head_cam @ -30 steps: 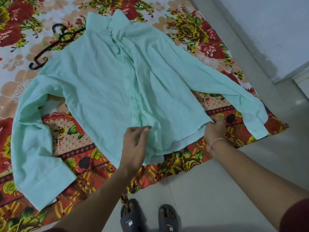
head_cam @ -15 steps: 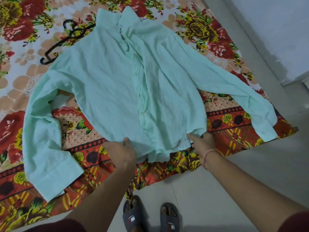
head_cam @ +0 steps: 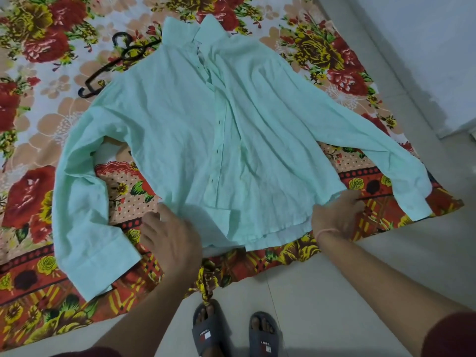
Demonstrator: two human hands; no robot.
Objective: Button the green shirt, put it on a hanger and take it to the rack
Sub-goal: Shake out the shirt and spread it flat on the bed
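Note:
The pale green shirt (head_cam: pixel 180 140) lies face up and spread flat on a flowered bedsheet (head_cam: pixel 38 124), collar away from me, sleeves out to both sides. Its front placket (head_cam: pixel 219 150) runs down the middle with buttonholes showing, and it gapes open near the collar. A black hanger (head_cam: pixel 108 70) lies beside the collar at the upper left, partly under the shoulder. My left hand (head_cam: pixel 171 238), blurred, is at the hem's left corner and seems to grip it. My right hand (head_cam: pixel 334 215) pinches the hem's right corner.
The sheet's edge hangs just in front of my sandalled feet (head_cam: pixel 234 333) on the pale tiled floor (head_cam: pixel 360 279). A white wall (head_cam: pixel 425 47) runs along the right side. No rack is in view.
Both hands slid apart along the hem, from the middle to its outer corners. The lower shirt front lies flatter and wider.

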